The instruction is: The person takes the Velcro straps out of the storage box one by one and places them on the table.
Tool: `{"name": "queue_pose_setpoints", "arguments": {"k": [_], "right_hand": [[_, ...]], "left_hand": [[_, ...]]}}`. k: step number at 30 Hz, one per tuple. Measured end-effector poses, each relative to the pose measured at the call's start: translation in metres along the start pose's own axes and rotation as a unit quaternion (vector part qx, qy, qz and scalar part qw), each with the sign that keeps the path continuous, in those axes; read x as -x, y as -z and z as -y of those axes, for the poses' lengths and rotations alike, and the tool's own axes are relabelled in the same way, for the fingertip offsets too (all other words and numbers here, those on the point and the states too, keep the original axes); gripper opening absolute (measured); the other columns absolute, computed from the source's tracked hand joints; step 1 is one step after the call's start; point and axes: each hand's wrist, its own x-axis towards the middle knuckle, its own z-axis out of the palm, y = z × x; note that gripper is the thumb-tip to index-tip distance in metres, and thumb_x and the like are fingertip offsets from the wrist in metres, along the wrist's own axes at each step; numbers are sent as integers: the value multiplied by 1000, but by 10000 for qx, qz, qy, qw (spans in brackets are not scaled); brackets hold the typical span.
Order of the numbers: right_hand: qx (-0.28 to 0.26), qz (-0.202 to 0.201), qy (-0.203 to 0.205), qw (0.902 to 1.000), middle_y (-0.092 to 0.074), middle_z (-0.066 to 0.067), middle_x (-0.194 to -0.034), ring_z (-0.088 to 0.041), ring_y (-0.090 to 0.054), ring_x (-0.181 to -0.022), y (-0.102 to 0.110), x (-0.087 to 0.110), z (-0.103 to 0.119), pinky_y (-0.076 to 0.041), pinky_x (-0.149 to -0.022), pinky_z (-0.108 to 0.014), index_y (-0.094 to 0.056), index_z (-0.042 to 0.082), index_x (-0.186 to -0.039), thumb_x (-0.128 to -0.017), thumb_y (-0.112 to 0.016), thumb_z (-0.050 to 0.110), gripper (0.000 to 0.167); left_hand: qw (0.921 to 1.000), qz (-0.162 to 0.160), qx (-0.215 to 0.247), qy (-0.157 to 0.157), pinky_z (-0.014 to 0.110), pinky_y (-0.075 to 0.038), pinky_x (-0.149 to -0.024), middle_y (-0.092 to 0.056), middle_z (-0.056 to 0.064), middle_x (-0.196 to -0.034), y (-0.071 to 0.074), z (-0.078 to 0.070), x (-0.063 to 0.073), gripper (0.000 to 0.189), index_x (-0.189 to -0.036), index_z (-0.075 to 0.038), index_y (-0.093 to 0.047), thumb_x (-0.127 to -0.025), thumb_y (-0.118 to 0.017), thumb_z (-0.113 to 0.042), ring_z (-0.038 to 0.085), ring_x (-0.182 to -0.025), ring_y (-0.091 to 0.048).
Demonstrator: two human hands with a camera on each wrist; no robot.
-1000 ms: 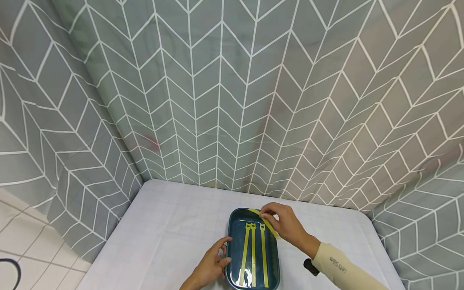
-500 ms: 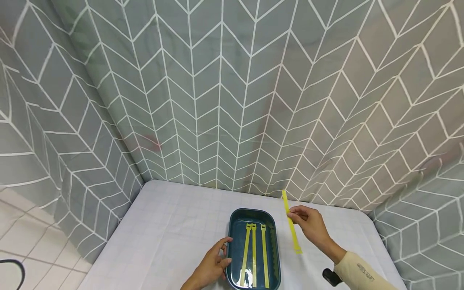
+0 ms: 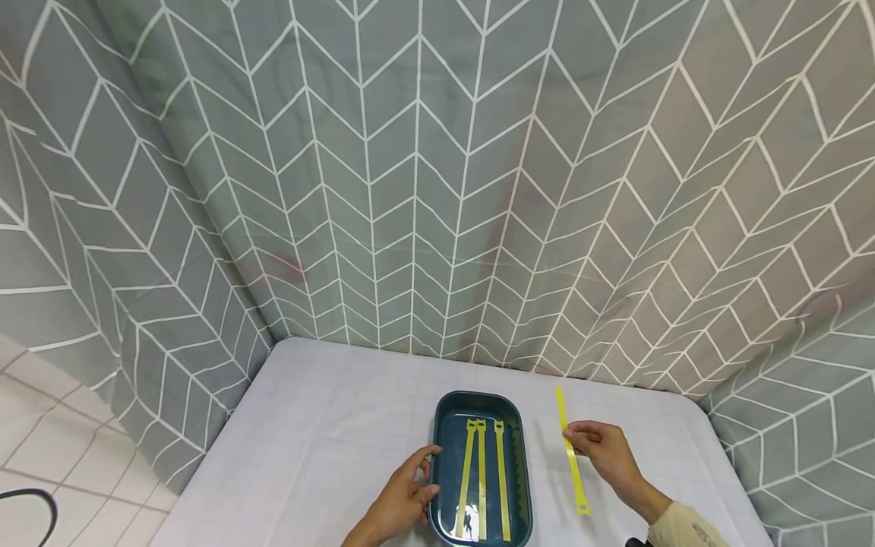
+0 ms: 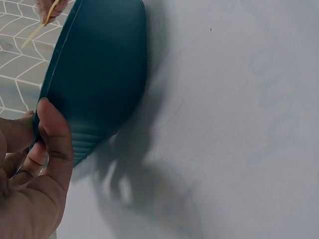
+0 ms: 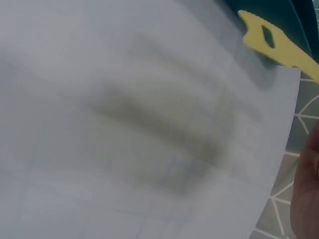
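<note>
A dark teal rectangular tray [image 3: 451, 425] stands on the white-covered table, with three yellow cable ties [image 3: 481, 471] lying lengthwise inside it. My left hand [image 3: 399, 497] grips its left rim; in the left wrist view, thumb and fingers pinch the tray wall [image 4: 99, 59] from both sides. Right of the tray, my right hand [image 3: 610, 460] pinches another yellow cable tie [image 3: 572, 463] near its middle, held roughly lengthwise. The right wrist view shows its slotted head [image 5: 289, 50] overlapping the tray's edge, with part of the hand [image 5: 306, 199] at the right border.
White cloth covers the table [image 3: 328, 425]. Behind it hangs a grey curtain [image 3: 437, 228] with white chevron lines, and similar curtain hangs at both sides. Tiled floor [image 3: 61, 441] shows at the lower left, with a dark curved object [image 3: 44, 497] near the frame edge.
My right hand has carried the held cable tie from over the tray's far right corner out to the right and then nearer the person. My left hand stays on the tray rim.
</note>
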Motion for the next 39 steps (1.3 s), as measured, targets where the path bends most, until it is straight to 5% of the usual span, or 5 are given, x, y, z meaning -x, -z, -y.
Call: {"name": "queue_pose_setpoints", "arguments": {"k": [18, 39], "right_hand": [[285, -133, -812, 9962, -75, -10, -85, -9, -67, -74, 13, 6, -54, -61, -63, -26, -68, -16, -104, -92, -69, 4, 24], [1079, -128, -1200, 9868, -72, 0, -72, -9, -64, -62, 24, 16, -77, -53, -56, -22, -72, -10, -98, -90, -73, 16, 27]], "left_hand": [[9999, -19, -73, -96, 31, -55, -46, -41, 12, -107, 1, -5, -1, 57, -148, -4, -38, -96, -58, 6, 8, -52, -56], [10000, -30, -38, 49, 29, -55, -46, -41, 10, -107, -1, -5, -2, 58, -148, -6, -39, -95, -60, 5, 9, -53, -56]]}}
